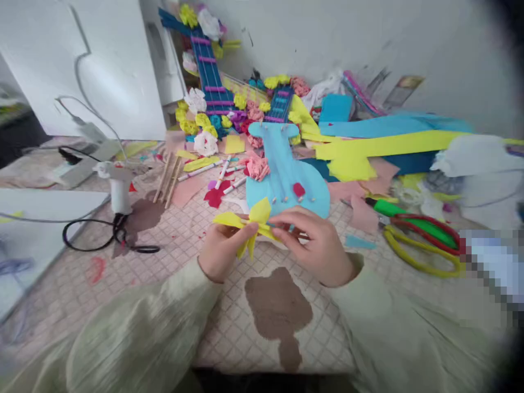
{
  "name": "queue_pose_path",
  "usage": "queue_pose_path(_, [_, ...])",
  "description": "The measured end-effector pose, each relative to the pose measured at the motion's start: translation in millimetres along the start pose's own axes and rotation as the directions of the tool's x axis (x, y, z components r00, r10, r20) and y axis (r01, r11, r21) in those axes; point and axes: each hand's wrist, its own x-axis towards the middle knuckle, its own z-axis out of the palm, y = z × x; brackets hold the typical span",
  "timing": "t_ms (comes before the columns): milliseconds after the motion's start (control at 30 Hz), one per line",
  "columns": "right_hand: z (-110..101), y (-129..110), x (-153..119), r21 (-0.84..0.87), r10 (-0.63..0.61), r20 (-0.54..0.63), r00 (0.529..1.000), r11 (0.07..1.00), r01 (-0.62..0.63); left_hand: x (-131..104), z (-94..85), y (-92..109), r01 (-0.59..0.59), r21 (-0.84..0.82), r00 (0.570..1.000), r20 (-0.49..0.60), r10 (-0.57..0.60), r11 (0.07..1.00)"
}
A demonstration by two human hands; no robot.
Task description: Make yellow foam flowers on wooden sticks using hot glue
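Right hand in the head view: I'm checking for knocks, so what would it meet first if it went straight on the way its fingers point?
The right hand would likely meet the yellow paper petals, directly ahead and held by the left hand; they may be touching, but blur hides it.

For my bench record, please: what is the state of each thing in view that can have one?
Yellow flower: petals spread, held
Left hand: pinching the flower
Right hand: at the flower
Glue gun: not held; power unclear
Scissors: not held; blades unclear
Markers: lying loose; caps unclear
Tall guitar: neck up
Pale guitar: not held
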Motion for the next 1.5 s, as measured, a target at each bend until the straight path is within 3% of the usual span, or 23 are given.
queue_pose_path(233, [-3.3, 0.1, 2.1, 0.035, 0.028, -0.047, 0.999, 0.999, -0.026, -3.1, 4.8, 5.1, 0.015, 0.014, 0.996, 0.083, -0.016, 1.0])
queue_pose_path(700, [-8.3, -0.8, 4.0, 0.084, 0.126, -0.066, 0.99, 0.989, -0.121, -5.2, 9.0, 7.5, 0.009, -0.106, 1.0, -0.004, -0.009, 0.994])
queue_pose_path(900, [-11.6, 1.8, 5.3, 0.1, 0.141, -0.024, 0.99, 0.985, -0.138, -5.3, 7.1, 7.7, -0.027, -0.121, 0.999, 0.025, 0.031, 0.992])
queue_pose_path(1500, [-13.3, 4.0, 6.1, 0.103, 0.171, 0.005, 0.985, 0.98, -0.171, -6.9, 8.1, 10.2, -0.001, -0.092, 0.999, -0.044, -0.003, 0.996])
